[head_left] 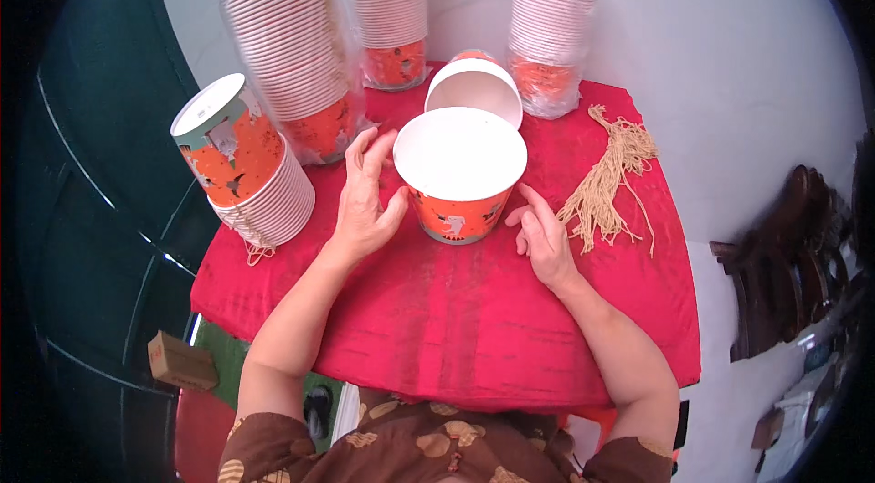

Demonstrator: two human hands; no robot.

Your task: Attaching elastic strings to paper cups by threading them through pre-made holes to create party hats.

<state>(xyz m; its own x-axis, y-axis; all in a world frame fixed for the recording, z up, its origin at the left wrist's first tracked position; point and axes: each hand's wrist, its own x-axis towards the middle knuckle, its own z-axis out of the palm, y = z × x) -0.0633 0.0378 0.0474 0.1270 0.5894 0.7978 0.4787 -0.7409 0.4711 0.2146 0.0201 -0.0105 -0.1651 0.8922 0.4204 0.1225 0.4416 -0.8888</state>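
Here, the orange tub [460,196] stands between left hand [363,207] and right hand [544,241].

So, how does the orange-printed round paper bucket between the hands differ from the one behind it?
The front bucket stands upright; the rear bucket lies tipped, mouth toward the front bucket. The rear bucket's mouth is partly hidden; the front bucket's shows whole. Both are white inside.

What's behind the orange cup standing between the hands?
Another cup lies on its side on the red cloth, its white mouth facing this way. The standing cup hides part of the other's lower rim.
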